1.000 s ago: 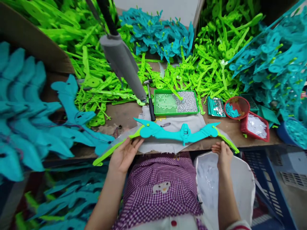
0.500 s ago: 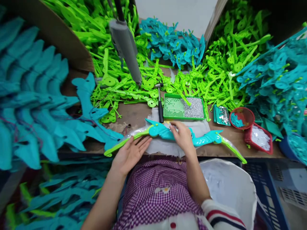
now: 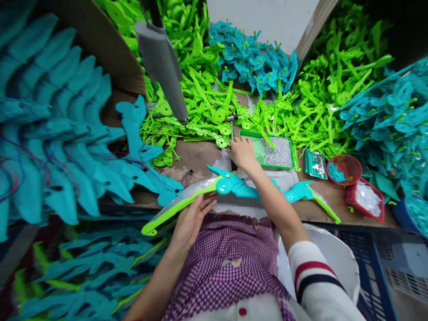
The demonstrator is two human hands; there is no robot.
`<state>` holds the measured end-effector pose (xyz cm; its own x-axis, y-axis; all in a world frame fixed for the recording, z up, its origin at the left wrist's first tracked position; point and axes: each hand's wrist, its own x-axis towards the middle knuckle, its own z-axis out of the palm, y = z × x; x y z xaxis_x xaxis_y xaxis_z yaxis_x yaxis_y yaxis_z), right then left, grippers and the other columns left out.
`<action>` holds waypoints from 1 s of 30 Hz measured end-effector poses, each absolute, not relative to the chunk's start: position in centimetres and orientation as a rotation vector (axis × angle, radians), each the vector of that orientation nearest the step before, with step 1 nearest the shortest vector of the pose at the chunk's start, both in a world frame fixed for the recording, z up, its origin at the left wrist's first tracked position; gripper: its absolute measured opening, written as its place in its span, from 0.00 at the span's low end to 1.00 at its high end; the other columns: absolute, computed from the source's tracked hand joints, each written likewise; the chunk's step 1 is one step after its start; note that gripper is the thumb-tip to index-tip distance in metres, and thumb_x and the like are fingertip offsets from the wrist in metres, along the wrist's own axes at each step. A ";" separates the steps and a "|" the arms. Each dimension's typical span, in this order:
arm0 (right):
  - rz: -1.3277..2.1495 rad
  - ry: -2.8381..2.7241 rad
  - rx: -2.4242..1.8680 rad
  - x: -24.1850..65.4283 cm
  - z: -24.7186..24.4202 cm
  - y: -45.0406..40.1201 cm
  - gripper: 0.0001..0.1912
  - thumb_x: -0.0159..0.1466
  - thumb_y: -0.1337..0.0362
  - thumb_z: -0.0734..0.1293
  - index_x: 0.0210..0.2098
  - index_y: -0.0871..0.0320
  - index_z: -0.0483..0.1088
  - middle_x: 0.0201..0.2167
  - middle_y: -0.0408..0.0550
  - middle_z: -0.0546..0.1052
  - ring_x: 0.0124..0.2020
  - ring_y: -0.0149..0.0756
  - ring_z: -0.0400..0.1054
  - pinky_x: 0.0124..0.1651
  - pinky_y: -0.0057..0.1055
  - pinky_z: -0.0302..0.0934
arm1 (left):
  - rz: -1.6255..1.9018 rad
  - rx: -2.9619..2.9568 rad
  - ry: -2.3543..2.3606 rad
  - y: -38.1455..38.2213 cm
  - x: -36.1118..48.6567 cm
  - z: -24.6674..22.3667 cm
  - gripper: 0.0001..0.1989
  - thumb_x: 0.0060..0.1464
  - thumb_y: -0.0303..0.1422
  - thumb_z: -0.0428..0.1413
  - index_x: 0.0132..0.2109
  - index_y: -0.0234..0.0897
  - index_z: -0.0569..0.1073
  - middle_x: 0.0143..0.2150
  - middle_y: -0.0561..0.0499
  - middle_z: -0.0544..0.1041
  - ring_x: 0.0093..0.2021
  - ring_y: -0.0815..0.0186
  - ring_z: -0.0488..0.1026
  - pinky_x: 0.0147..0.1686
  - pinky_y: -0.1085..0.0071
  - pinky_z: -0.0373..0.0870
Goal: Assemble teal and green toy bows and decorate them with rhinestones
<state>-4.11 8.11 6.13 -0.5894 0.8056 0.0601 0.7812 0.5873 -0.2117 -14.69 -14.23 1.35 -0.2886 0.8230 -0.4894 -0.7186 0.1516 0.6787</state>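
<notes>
Right hand over hammer, grip hidden, can't tell if closed; left hand loosely spread at teal bow, which lies across cloth at bench edge. Looks like tool-pickup step; lifting calls for firm handle hold, bow steady

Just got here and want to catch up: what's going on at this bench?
A person sits or stands close to a bench with a teal-and-green bow-shaped piece in front of them. The left hand, fingers extended, is at the piece's left green limb. The right hand is over the handle of a hammer, beside a green tray; its grip is hidden. Loose green parts and teal parts are heaped behind.
</notes>
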 end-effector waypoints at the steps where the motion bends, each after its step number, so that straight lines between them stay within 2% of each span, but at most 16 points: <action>1: 0.184 -2.712 -1.377 -4.9 5.6 8.8 0.13 0.70 0.65 0.60 0.47 0.64 0.73 0.50 0.63 0.76 0.56 0.52 0.63 0.57 0.49 0.54 | 1.532 0.151 1.120 -14.3 -14.5 1.4 0.18 0.56 0.39 0.63 0.51 0.36 0.77 0.54 0.42 0.79 0.54 0.54 0.77 0.58 0.54 0.71; 5: 0.090 -2.744 -1.503 -6.5 4.0 9.9 0.17 0.69 0.72 0.54 0.48 0.67 0.72 0.49 0.69 0.76 0.54 0.54 0.64 0.55 0.49 0.53 | 1.573 0.169 1.209 -14.4 -14.2 1.4 0.20 0.53 0.40 0.65 0.50 0.34 0.78 0.51 0.41 0.80 0.53 0.52 0.77 0.58 0.55 0.71; 8: 0.151 -2.748 -1.591 -6.8 4.1 10.5 0.15 0.67 0.72 0.56 0.50 0.66 0.69 0.47 0.67 0.77 0.51 0.53 0.68 0.53 0.47 0.56 | 1.558 0.167 1.268 -14.3 -14.5 1.1 0.20 0.51 0.40 0.67 0.48 0.33 0.79 0.48 0.42 0.81 0.53 0.52 0.77 0.58 0.56 0.71; 13: 0.504 -2.504 -1.621 -6.0 6.1 12.2 0.21 0.65 0.62 0.60 0.56 0.62 0.61 0.48 0.62 0.77 0.46 0.51 0.71 0.47 0.44 0.61 | 1.561 0.206 1.312 -13.8 -15.1 0.7 0.20 0.50 0.39 0.68 0.48 0.33 0.80 0.45 0.44 0.82 0.50 0.52 0.78 0.55 0.59 0.73; 17: 0.778 -2.371 -1.580 -3.9 8.5 12.4 0.22 0.60 0.57 0.64 0.51 0.61 0.64 0.45 0.56 0.76 0.46 0.50 0.70 0.49 0.44 0.62 | 1.558 0.247 1.278 -13.5 -15.2 0.8 0.19 0.51 0.42 0.67 0.44 0.31 0.80 0.42 0.42 0.82 0.45 0.55 0.79 0.51 0.60 0.75; 20: 0.991 -2.247 -1.527 -1.9 9.4 11.7 0.20 0.58 0.58 0.66 0.48 0.60 0.66 0.37 0.50 0.77 0.39 0.43 0.70 0.47 0.42 0.63 | 1.528 0.211 1.234 -13.2 -15.2 0.7 0.19 0.52 0.42 0.66 0.44 0.30 0.80 0.41 0.41 0.82 0.43 0.57 0.80 0.50 0.62 0.75; 24: 1.537 -1.769 -1.370 0.7 9.0 10.0 0.18 0.59 0.62 0.63 0.48 0.59 0.65 0.29 0.44 0.77 0.29 0.34 0.71 0.37 0.34 0.68 | 1.522 0.189 1.167 -12.7 -15.4 0.1 0.18 0.55 0.41 0.64 0.46 0.30 0.79 0.44 0.40 0.82 0.43 0.60 0.80 0.49 0.65 0.75; 27: 1.722 -1.484 -1.252 2.8 8.2 7.5 0.22 0.58 0.61 0.64 0.51 0.59 0.65 0.30 0.44 0.79 0.26 0.32 0.71 0.32 0.32 0.69 | 1.518 0.101 1.116 -12.3 -15.8 -0.2 0.13 0.59 0.36 0.60 0.45 0.29 0.78 0.44 0.40 0.82 0.44 0.60 0.81 0.50 0.64 0.76; 30: 1.649 -1.363 -1.150 5.2 7.2 3.7 0.30 0.58 0.60 0.66 0.59 0.56 0.61 0.37 0.44 0.81 0.26 0.31 0.71 0.30 0.31 0.70 | 1.459 -0.092 1.034 -12.1 -16.1 -0.3 0.10 0.63 0.29 0.53 0.47 0.28 0.76 0.46 0.37 0.81 0.46 0.60 0.81 0.51 0.63 0.78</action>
